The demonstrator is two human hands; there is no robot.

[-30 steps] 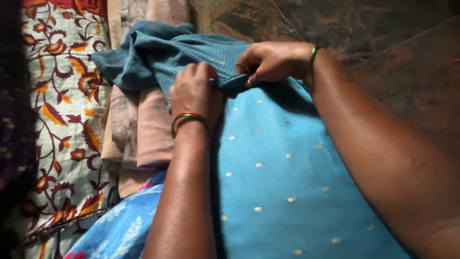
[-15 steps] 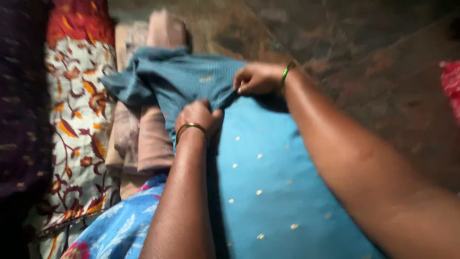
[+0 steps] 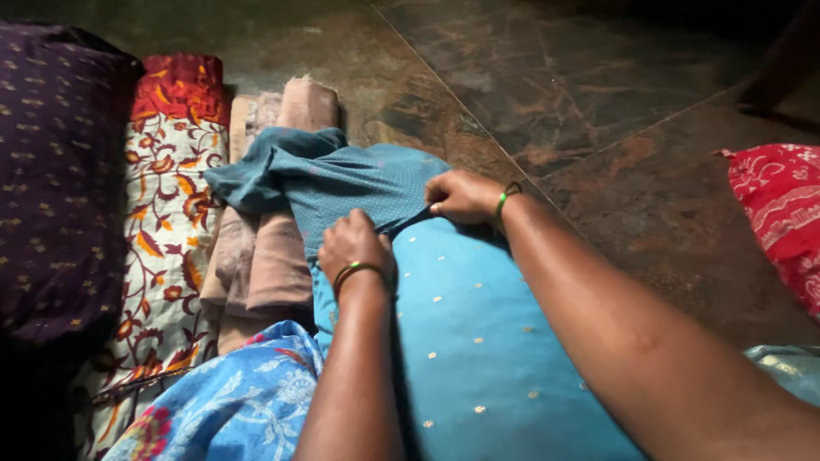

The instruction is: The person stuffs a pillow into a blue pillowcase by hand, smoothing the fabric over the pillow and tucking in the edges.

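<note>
A teal dotted garment lies bunched over the far end of a bright blue cloth with small gold dots, spread on the floor. My left hand, with a green bangle at the wrist, presses down on the near edge of the teal garment. At the garment's right edge, my right hand, also bangled, pinches the teal fabric. Both forearms reach forward over the blue cloth.
Folded beige-pink cloth lies under and left of the teal garment. Further left lie a red floral cloth and a dark purple dotted cloth. A blue floral fabric is at the bottom; a red patterned cloth is at right. Dark stone floor lies beyond.
The view has tilted up and widened, showing more floor and the red cloth at right. Both hands keep hold of the teal garment, which now lies a little flatter.
</note>
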